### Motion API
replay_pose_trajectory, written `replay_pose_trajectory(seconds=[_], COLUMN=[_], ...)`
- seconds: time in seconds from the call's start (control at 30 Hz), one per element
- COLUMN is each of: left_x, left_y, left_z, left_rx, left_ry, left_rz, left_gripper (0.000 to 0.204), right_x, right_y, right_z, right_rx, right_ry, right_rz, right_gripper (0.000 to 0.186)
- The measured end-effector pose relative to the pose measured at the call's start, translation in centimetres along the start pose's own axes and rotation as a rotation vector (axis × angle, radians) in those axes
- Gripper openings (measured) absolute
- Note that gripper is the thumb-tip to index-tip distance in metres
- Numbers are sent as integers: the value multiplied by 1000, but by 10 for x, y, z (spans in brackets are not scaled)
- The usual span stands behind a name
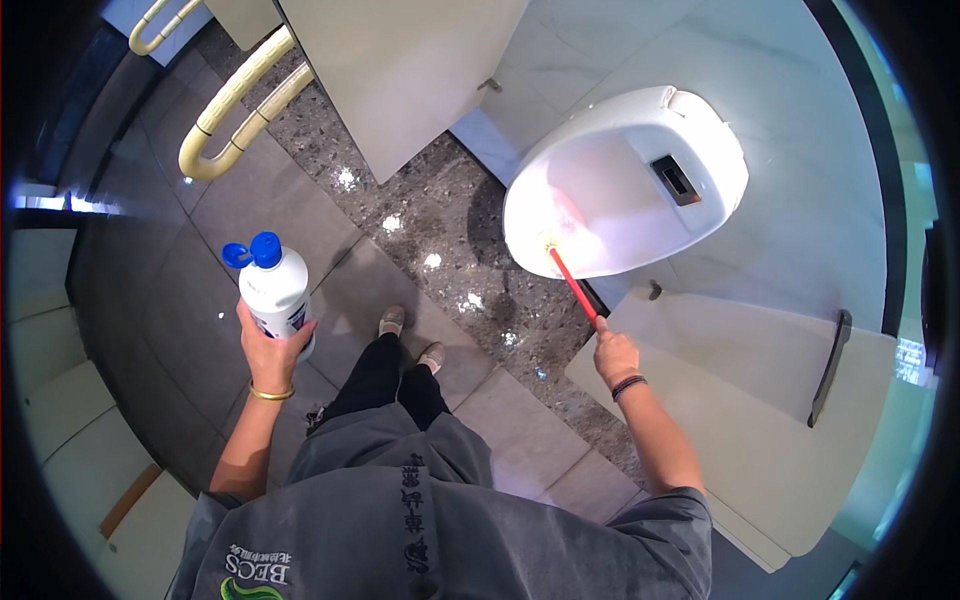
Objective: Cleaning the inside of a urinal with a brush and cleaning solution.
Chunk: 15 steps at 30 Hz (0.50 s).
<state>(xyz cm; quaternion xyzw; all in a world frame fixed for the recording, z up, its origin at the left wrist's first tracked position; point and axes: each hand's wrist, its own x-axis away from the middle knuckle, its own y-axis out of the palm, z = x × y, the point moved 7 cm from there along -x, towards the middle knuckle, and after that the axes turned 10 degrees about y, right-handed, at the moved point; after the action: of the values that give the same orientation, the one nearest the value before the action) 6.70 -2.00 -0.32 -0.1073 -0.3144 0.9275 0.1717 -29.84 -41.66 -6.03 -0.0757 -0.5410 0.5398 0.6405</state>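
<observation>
In my left hand (273,355) is a white plastic bottle (277,287) with a blue cap flipped up, held upright at the left. My fingers wrap round its lower half. My right hand (615,355) grips the end of a red-handled brush (574,285). The brush reaches up and left into a white wall-mounted urinal (620,180), its head against the inside near the front lip. Glare hides the detail of the brush head. A pinkish patch shows on the bowl next to it.
Pale partition panels stand at the top (400,70) and right (740,390) of the urinal. Cream grab rails (235,115) project at the upper left. Below the urinal runs a shiny speckled stone strip (440,230), beside grey floor tiles (520,430) where my feet stand.
</observation>
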Motion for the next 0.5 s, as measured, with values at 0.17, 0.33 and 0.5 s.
replay_pose_trajectory(seconds=[0.17,0.33,0.5], left_x=[10,7,11], left_y=[-12,-21,-26], left_z=[13,19,14], left_rx=[5,-20,28], left_ry=[10,136,107], left_rz=[-5,22,43], left_gripper=[86,81,86], right_x=[-19,-43,-14], right_y=[9,4,26], right_z=[-44,-32,1], right_rx=[-33,-59,-39], right_ry=[-88,19,32], right_rz=[170,241,162], right_gripper=[43,41,46])
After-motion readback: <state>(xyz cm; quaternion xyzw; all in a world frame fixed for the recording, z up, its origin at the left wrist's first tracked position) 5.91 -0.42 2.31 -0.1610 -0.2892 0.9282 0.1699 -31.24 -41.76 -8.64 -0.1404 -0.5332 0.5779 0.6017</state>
